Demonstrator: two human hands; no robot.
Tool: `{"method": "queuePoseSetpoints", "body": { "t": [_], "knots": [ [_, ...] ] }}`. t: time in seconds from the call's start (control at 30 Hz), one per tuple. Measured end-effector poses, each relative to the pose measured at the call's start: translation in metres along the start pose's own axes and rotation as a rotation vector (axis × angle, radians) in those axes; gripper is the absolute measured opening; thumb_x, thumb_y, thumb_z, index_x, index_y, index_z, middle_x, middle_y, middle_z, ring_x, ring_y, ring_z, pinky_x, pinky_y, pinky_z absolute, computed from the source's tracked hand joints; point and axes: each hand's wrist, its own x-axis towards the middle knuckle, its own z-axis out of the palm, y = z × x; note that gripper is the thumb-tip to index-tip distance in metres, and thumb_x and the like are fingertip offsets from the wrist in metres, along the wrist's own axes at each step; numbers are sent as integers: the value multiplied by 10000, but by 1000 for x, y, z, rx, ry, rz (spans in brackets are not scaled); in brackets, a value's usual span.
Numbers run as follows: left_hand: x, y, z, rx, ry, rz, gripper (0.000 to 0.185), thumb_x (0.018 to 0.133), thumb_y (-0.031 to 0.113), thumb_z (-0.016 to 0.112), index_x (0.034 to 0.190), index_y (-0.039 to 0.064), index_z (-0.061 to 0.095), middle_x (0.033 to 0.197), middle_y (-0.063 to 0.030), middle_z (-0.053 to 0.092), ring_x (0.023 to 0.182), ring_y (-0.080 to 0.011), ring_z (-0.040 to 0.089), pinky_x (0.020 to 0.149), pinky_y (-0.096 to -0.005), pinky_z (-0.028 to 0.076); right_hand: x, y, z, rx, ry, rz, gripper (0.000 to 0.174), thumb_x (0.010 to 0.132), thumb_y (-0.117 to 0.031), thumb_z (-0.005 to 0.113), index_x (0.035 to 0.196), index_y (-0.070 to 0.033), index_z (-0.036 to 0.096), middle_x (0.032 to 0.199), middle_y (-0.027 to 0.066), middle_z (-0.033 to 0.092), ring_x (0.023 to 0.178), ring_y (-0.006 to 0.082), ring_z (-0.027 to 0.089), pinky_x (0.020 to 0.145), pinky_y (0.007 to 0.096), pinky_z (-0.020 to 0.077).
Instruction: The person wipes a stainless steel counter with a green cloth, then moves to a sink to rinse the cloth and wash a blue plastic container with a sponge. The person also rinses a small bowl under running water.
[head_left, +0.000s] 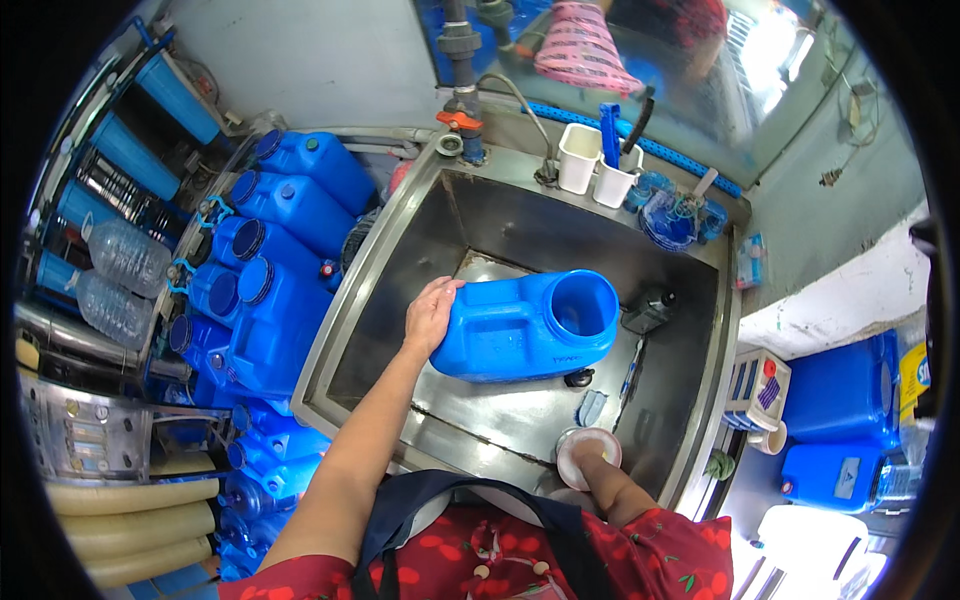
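A blue plastic jug (495, 352) with a wide uncapped mouth stands in the stainless-steel sink (480, 416), its opening facing up toward me. My left hand (430, 319) grips the jug's left end, thumb and fingers over the edge. Down at the near right of the basin, my right hand (588, 450) dips into a small round pale bowl (613, 444); its fingers are hidden there. Just beyond the bowl lies a small grey-blue piece (592, 409), its kind unclear. A thin blue-and-white stick (631, 367) and a dark bottle (649, 311) lie along the right wall.
On the back ledge stand white plastic containers (577, 161), one holding a blue-handled tool (610, 135), beside a faucet (547, 174) and an orange-handled valve (459, 120). Several blue jugs (277, 330) crowd the left side. At right are a basket (757, 390) and blue containers (832, 397).
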Motion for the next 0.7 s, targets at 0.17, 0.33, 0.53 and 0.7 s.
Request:
{"method": "queuePoseSetpoints", "body": {
  "t": [0.17, 0.33, 0.53, 0.7],
  "knots": [
    [4, -8, 3, -43, 18, 13, 431, 1012, 369, 360, 1135, 119, 689, 1272, -129, 599, 1210, -276, 537, 1031, -353, 394, -6, 7, -5, -78, -8, -18, 352, 769, -151, 606, 1111, -137, 690, 1147, 155, 655, 1119, 297, 598, 925, 399, 471],
    [12, -28, -2, -962, -155, -316, 701, 1003, 559, 241, 1238, 7, 605, 1318, -144, 562, 1267, -264, 475, 1096, -377, 325, -36, 3, -49, -188, 19, -128, 353, 760, -138, 598, 1100, -149, 694, 1133, 158, 658, 1106, 298, 603, 913, 389, 476],
    [25, -40, 1, -946, -91, -332, 660, 1014, 526, 286, 1290, -11, 552, 1307, -163, 565, 1238, -253, 499, 1081, -354, 341, -146, -110, -232, 338, 843, -703, 433, 711, 13, 536, 1089, -133, 687, 911, 158, 624, 870, 329, 581, 816, 411, 479],
    [18, -49, 38, -736, 57, -96, 514, 1037, 381, 340, 1267, -22, 562, 1277, -158, 585, 1214, -241, 523, 1062, -326, 350, -153, -195, -329, 185, 1764, -132, 520, 715, 2, 588, 1226, -95, 593, 1051, 176, 598, 982, 355, 572, 822, 425, 490]
  ]
}}
